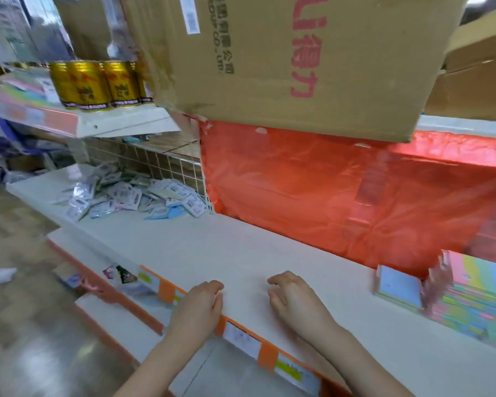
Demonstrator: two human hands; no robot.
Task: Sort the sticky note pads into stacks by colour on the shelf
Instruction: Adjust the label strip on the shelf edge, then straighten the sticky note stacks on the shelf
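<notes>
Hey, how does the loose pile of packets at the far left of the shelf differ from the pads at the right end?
The loose pile of packets lies scattered and jumbled; the pads sit in neat stacks. The packets look mostly white and pale blue; the pads show pink, yellow, green and blue. The packets lie by the tiled back, the pads before the red sheet. Both rest on the same white shelf.

A long white shelf (226, 247) is edged in front by an orange price strip (267, 352). A loose heap of small packets (132, 196) is spread at its far left end. Pastel sticky note pads (470, 293) are stacked at its right end, a blue pad (398, 285) just beside them.
</notes>
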